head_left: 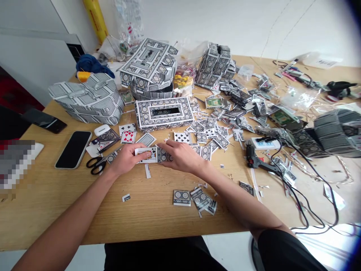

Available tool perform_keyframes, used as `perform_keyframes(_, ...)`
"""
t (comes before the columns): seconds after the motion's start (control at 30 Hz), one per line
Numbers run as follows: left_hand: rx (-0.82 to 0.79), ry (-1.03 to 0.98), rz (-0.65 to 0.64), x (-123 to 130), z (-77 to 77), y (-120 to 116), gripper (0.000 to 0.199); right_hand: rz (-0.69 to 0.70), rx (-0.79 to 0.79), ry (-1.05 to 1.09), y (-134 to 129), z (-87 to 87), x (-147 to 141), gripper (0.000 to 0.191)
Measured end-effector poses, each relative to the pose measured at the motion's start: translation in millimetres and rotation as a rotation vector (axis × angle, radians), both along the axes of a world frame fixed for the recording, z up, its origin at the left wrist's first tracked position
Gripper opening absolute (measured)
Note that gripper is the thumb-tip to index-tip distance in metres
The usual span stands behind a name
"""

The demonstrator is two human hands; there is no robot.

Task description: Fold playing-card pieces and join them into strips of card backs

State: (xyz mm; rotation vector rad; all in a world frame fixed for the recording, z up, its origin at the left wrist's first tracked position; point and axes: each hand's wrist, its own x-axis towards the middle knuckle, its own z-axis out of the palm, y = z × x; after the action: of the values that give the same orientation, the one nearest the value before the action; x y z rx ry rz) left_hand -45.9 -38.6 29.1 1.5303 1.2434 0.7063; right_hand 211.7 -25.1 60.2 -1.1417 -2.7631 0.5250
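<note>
My left hand (126,158) pinches the left end of a white face card (149,154), its thumb on top. My right hand (180,155) is closed over a dark patterned folded card piece (163,155) that meets the face card's right edge. More patterned pieces (205,152) lie in a row to the right, partly under my right hand. Just behind the hands rests a flat box (164,113) made of cards, with a slot in its top. Black-handled scissors (96,165) lie left of my left hand.
A phone (73,149) and a second phone (44,120) lie at left. Woven card bags (88,98) and boxes (149,66) stand behind. Loose cards spread across the middle. A glue gun (258,162), its cable and a power strip (265,143) are at right.
</note>
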Motion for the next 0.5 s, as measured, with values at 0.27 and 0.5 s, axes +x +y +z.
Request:
perform_keyframes(0.27,0.06,0.029,-0.012,6.0,-6.5,-4.1,0.039,0.018,-0.015,0.02,-3.6,-2.7,-3.2,0.06)
perform_keyframes(0.5,-0.013,-0.071,0.022,4.6,-5.4,-2.5,0.041,0.009,0.013,0.033,-0.5,-2.0,-1.8,0.06)
